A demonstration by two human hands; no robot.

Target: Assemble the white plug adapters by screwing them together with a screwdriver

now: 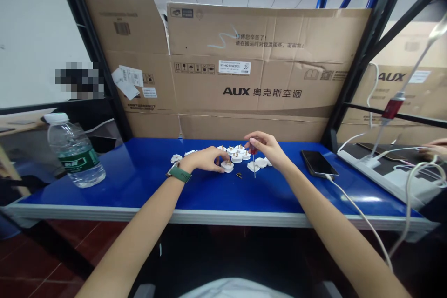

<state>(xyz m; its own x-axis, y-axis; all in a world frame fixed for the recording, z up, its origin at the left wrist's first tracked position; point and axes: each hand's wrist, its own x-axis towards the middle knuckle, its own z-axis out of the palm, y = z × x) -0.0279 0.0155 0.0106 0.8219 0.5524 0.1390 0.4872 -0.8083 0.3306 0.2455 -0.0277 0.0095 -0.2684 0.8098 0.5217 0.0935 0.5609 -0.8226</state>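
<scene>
My left hand (206,159), with a green watch band on its wrist, rests low over the table with its fingers closed round a white plug (227,167) whose brass-coloured prongs point up. Between the fingers of my right hand (267,147) is a screwdriver (254,170), its red handle partly hidden and its thin shaft pointing down at the tabletop. Just behind the hands stand several similar white plugs (236,157) with prongs up. White plug covers (253,166) lie under my right hand. A small dark piece (239,175) with gold-coloured parts lies between both hands.
The blue table (209,198) carries a water bottle (78,160) at left and a phone (318,163) on a cable at right. A white power strip (380,174) with cables lies along the right edge. Cardboard (265,116) walls the back. Another person's hand (436,149) shows far right.
</scene>
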